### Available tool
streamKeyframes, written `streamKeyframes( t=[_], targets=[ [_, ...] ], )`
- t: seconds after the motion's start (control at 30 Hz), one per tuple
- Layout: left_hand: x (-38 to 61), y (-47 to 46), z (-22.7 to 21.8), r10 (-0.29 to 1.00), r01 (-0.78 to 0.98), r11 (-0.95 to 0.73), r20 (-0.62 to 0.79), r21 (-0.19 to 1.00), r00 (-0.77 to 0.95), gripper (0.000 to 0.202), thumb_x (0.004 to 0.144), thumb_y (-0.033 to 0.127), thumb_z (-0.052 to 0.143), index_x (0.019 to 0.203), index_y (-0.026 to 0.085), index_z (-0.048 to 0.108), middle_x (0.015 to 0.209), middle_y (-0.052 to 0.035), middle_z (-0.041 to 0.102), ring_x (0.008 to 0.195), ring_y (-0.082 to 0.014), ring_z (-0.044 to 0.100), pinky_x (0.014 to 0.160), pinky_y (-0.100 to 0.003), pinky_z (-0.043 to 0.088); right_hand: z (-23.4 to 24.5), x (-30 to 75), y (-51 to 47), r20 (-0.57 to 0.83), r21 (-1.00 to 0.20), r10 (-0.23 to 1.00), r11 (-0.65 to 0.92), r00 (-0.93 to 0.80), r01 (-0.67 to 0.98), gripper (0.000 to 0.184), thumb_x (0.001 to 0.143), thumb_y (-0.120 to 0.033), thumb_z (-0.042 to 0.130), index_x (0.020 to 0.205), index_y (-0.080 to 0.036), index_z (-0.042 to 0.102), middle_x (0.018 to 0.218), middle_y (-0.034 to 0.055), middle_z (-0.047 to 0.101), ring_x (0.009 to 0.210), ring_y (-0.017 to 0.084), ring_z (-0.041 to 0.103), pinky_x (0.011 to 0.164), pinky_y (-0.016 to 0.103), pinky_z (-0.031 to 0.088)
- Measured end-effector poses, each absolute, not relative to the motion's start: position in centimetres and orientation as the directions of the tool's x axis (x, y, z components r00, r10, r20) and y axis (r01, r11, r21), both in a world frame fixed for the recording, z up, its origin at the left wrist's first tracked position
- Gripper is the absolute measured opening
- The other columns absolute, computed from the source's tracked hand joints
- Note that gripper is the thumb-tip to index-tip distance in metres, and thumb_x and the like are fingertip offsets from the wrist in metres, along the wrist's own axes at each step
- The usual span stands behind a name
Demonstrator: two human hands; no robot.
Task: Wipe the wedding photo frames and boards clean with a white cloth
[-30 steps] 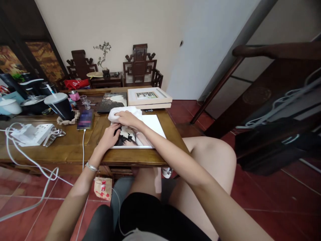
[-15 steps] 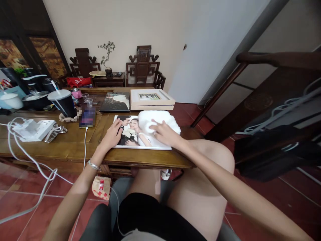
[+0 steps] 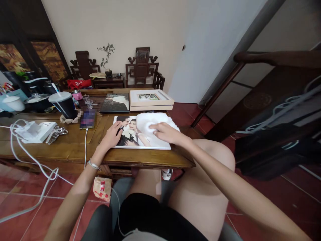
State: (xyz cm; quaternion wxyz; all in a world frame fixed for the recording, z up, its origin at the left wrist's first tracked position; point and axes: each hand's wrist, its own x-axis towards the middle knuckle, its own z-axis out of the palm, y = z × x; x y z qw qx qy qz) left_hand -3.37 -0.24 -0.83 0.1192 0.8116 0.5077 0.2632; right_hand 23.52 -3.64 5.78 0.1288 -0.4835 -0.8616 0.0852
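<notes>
A photo panel (image 3: 129, 134) with a picture of a couple lies flat near the front edge of the wooden table. My left hand (image 3: 112, 134) rests on its left edge, fingers stretched out and holding nothing. A fluffy white cloth (image 3: 152, 118) covers the panel's upper right part and hangs past its right side. My right hand (image 3: 168, 133) presses on the cloth, its fingers drawn together on a bunched fold. The panel's right part is partly hidden under cloth and hand.
Behind the panel lie a dark photo album (image 3: 115, 102) and stacked light frames (image 3: 151, 99). To the left are a phone (image 3: 87, 119) on a charging cable, a lidded cup with a straw (image 3: 64, 105) and a white power strip (image 3: 41, 131). A paper bag (image 3: 102, 189) is below the table.
My right hand's fingers, spread on the cloth before, are now closer together. The cloth has shifted slightly left and down. My left hand stays on the panel's edge.
</notes>
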Motion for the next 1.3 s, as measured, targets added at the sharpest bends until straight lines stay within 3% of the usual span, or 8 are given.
streamKeyframes(
  t=[0.23, 0.43, 0.6, 0.83, 1.03, 1.17, 1.3],
  targets=[
    [-3.5, -0.2, -0.7, 0.889, 0.763, -0.451, 0.306, 0.463, 0.340, 0.049, 0.095, 0.032, 0.036, 0.137, 0.011, 0.048, 0.149, -0.0148, 0.043, 0.142, -0.0245, 0.034, 0.119, -0.044, 0.024, 5.1, 22.1, 1.7, 0.126, -0.222, 0.897, 0.441, -0.423, 0.870, 0.044, 0.080, -0.008, 0.039, 0.115, -0.012, 0.066, 0.115, 0.0147, 0.069, 0.109, 0.029, 0.060, 0.093, 0.040, 0.041],
    [-3.5, 0.1, -1.2, 0.882, 0.749, -0.463, 0.327, 0.474, 0.339, 0.048, 0.095, 0.030, 0.035, 0.137, 0.013, 0.048, 0.149, -0.0130, 0.044, 0.142, -0.0234, 0.034, 0.119, -0.043, 0.024, 2.8, 22.9, -4.4, 0.162, -0.246, 0.790, 0.613, -0.592, 0.751, 0.038, 0.076, -0.008, 0.042, 0.104, -0.015, 0.068, 0.121, 0.0147, 0.066, 0.133, 0.032, 0.044, 0.106, 0.056, 0.030],
    [-3.5, 0.2, -1.2, 0.883, 0.761, -0.461, 0.321, 0.456, 0.343, 0.048, 0.095, 0.029, 0.035, 0.139, 0.015, 0.046, 0.149, -0.0116, 0.043, 0.142, -0.0240, 0.034, 0.119, -0.044, 0.025, 3.1, 23.1, -11.6, 0.160, -0.262, 0.733, 0.677, -0.661, 0.687, 0.032, 0.078, -0.009, 0.042, 0.096, -0.018, 0.068, 0.141, 0.0156, 0.053, 0.141, 0.030, 0.033, 0.111, 0.058, 0.026],
    [-3.5, 0.1, -1.2, 0.890, 0.765, -0.451, 0.298, 0.460, 0.345, 0.049, 0.095, 0.031, 0.035, 0.140, 0.014, 0.046, 0.151, -0.0137, 0.041, 0.143, -0.0247, 0.033, 0.118, -0.046, 0.026, 5.0, 21.7, -8.2, 0.162, -0.254, 0.761, 0.647, -0.628, 0.719, 0.039, 0.078, -0.004, 0.038, 0.102, -0.016, 0.067, 0.123, 0.0158, 0.065, 0.137, 0.029, 0.040, 0.107, 0.055, 0.032],
    [-3.8, 0.4, -1.2, 0.876, 0.754, -0.477, 0.316, 0.452, 0.364, 0.049, 0.095, 0.031, 0.034, 0.140, 0.014, 0.046, 0.149, -0.0123, 0.043, 0.142, -0.0234, 0.034, 0.119, -0.045, 0.025, 5.6, 18.8, -0.5, 0.106, -0.192, 0.852, 0.523, -0.512, 0.830, 0.044, 0.084, -0.009, 0.039, 0.122, -0.012, 0.061, 0.125, 0.0187, 0.062, 0.119, 0.033, 0.056, 0.101, 0.054, 0.035],
    [-3.9, 0.5, -1.2, 0.870, 0.745, -0.486, 0.334, 0.457, 0.363, 0.048, 0.095, 0.029, 0.033, 0.137, 0.014, 0.049, 0.147, -0.0129, 0.046, 0.141, -0.0236, 0.037, 0.118, -0.045, 0.026, 4.7, 17.6, 0.7, 0.099, -0.201, 0.865, 0.502, -0.493, 0.841, 0.041, 0.086, -0.012, 0.039, 0.119, -0.013, 0.062, 0.119, 0.0202, 0.063, 0.119, 0.035, 0.054, 0.102, 0.061, 0.029],
    [-3.8, 0.6, -1.3, 0.873, 0.750, -0.479, 0.336, 0.456, 0.354, 0.048, 0.094, 0.028, 0.033, 0.136, 0.012, 0.050, 0.147, -0.0132, 0.046, 0.140, -0.0231, 0.038, 0.119, -0.042, 0.026, 3.0, 18.3, -3.0, 0.145, -0.204, 0.778, 0.629, -0.612, 0.751, 0.040, 0.083, -0.011, 0.041, 0.117, -0.012, 0.062, 0.125, 0.0212, 0.061, 0.132, 0.034, 0.044, 0.106, 0.061, 0.025]
  ],
)
